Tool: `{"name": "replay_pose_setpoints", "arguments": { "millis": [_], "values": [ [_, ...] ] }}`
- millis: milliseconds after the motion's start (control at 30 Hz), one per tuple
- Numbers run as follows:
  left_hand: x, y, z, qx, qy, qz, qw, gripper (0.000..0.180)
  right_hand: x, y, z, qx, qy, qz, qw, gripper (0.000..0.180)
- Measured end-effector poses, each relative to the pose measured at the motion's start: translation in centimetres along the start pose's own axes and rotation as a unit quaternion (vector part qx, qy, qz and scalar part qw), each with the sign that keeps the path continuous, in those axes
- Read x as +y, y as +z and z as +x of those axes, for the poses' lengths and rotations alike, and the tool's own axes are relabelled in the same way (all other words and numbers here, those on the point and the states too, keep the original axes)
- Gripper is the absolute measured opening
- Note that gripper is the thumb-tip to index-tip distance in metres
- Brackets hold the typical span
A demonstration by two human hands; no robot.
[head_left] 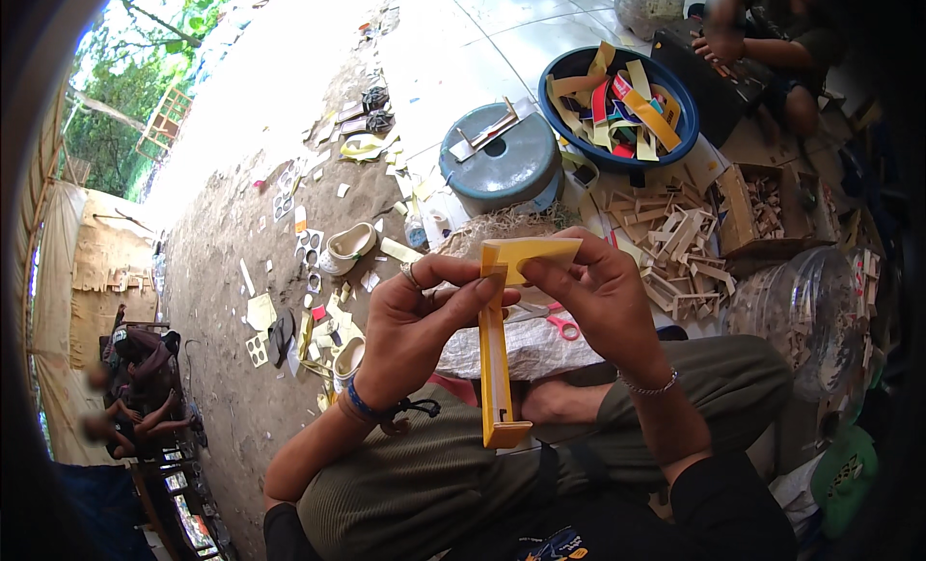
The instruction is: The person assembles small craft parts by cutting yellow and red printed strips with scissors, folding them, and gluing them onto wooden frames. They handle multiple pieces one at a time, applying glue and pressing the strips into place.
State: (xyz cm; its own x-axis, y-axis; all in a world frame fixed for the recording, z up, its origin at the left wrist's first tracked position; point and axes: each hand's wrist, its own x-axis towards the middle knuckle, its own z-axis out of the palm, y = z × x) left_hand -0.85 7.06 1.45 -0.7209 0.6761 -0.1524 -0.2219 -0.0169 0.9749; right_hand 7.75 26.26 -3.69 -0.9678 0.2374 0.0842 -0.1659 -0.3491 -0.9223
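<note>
A yellow strip [496, 368] is held upright above the lap, its top folded over and pinched between both hands: left hand [424, 320] on the fold's near side, right hand [593, 291] on the flap. One fold looks formed; the lower end hangs free. Scissors [555, 322] lie just behind, a basin [569, 74] of strips beyond.

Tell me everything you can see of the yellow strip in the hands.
The yellow strip is a long, flat, stiff-looking band, foam or card by its look. It hangs roughly upright from the hands to above the lap, its lower end bent into a small hook. At the top it folds over into a paler flap pointing right. The left hand pinches the fold from the left, the right hand holds the flap from the right.
</note>
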Motion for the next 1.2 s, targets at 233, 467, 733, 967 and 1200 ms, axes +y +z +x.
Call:
{"name": "replay_pose_setpoints", "arguments": {
  "millis": [233,467,733,967,1200],
  "values": [
    [0.1,0.3,0.0,0.015,0.009,0.005,1.000,0.020,-0.4,-0.2,-0.3,-0.020,0.020,0.013,1.000,0.018],
    [0.3,0.4,0.1,0.034,-0.015,0.053,0.998,0.026,-1.3,0.4,-0.5,-0.040,-0.053,-0.115,0.991,0.050],
    [0.5,-0.1,0.2,0.035,-0.063,-0.025,0.997,0.023,-3.8,-4.2,0.1,-0.188,-0.047,-0.180,0.964,0.079],
    [0.8,-0.3,0.0,-0.001,-0.124,-0.055,0.991,0.024,-2.8,-3.8,1.2,-0.118,-0.220,-0.341,0.906,0.036],
    [0.1,-0.7,0.0,-0.028,-0.148,-0.052,0.987,0.034,-2.8,-2.6,0.6,-0.113,-0.265,-0.416,0.863,0.029]
  ]
}}
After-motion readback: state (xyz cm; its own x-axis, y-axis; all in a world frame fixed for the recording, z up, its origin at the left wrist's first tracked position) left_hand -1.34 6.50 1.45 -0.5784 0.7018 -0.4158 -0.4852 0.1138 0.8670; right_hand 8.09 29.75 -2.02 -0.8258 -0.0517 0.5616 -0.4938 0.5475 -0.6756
